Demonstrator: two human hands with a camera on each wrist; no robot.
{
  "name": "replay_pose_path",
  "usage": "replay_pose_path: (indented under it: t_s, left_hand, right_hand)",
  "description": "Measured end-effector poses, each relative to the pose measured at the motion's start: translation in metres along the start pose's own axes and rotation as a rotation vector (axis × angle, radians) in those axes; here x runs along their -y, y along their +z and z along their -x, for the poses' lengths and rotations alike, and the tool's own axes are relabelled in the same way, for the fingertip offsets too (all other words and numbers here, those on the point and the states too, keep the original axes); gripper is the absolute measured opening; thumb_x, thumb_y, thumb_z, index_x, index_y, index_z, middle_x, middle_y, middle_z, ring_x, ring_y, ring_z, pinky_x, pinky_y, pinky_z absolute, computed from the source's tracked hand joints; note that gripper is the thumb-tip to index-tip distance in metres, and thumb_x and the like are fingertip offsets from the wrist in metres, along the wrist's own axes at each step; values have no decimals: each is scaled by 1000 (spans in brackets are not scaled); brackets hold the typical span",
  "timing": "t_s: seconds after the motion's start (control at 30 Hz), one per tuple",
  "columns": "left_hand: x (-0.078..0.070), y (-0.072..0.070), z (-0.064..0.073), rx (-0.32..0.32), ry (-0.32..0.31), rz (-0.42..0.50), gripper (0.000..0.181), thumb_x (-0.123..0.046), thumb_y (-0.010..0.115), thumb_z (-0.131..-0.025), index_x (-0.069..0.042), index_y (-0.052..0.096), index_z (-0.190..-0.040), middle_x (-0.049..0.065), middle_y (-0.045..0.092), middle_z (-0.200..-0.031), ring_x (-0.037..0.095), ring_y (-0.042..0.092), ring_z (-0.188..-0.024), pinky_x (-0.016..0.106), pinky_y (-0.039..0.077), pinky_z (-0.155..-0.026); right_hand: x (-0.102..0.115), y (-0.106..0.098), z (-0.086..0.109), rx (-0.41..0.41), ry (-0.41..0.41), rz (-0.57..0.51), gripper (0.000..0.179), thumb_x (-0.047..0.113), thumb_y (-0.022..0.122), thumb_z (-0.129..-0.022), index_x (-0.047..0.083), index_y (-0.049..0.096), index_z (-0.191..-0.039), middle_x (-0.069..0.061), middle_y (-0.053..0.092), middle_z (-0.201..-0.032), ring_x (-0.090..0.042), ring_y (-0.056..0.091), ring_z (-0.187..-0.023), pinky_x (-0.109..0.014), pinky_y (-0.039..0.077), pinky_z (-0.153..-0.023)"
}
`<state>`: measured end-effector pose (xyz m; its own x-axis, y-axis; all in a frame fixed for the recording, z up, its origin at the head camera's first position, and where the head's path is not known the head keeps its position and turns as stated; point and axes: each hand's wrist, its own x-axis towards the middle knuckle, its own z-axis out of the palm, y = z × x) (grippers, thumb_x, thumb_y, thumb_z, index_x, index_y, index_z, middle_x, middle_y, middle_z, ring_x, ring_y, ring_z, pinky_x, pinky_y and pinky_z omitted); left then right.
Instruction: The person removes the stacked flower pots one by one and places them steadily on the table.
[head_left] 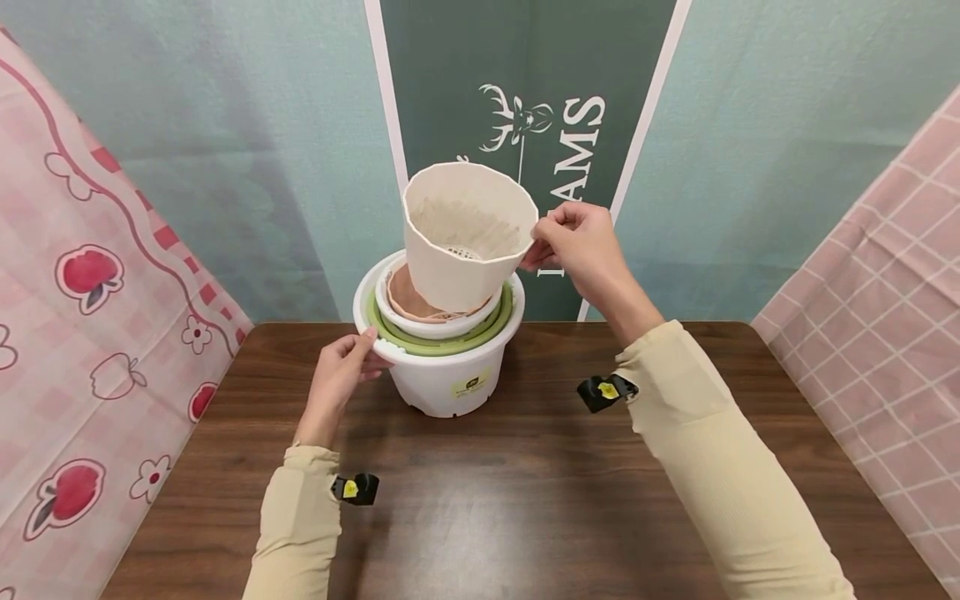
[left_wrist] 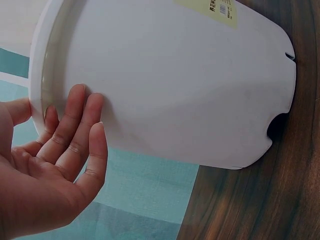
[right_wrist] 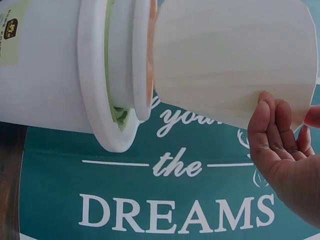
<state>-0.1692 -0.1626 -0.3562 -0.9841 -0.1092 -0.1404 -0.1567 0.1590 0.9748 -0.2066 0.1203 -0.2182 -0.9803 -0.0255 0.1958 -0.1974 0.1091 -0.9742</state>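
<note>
A large white flower pot (head_left: 442, 385) stands upright on the table with several smaller pots nested in it: a green one (head_left: 420, 346), a white one (head_left: 397, 315) and a terracotta-coloured one (head_left: 402, 292). My left hand (head_left: 347, 367) grips the large pot's rim at its left, thumb on the rim and fingers against the outer wall (left_wrist: 150, 75). By its right rim my right hand (head_left: 577, 242) pinches a cream, many-sided flower pot (head_left: 457, 279). This pot is tilted, its base overlapping the terracotta pot's opening; its inside shows brownish smudges and a holed bottom.
The stack stands near the back edge of the brown wooden table (head_left: 480, 500). Behind it hangs a teal curtain (head_left: 247, 167) with a printed dark green panel (head_left: 450, 75). Pink cloths hang at the left (head_left: 97, 333) and right (head_left: 862, 275).
</note>
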Motion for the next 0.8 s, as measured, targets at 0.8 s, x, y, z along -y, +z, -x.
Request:
replay_pose_path:
  t_s: [0.8]
  left_hand:
    - [-2,0,0,10,-6,-1,47,-44,47,-93,2,53,-102,3,67,-79,7,63,-73,30,53,-73]
  right_hand:
    - [2,-48,1,-83,16,21,13,4,52,-87,-4,54,-77,-9,63,-67,-21,64,-58,-29,55,-60]
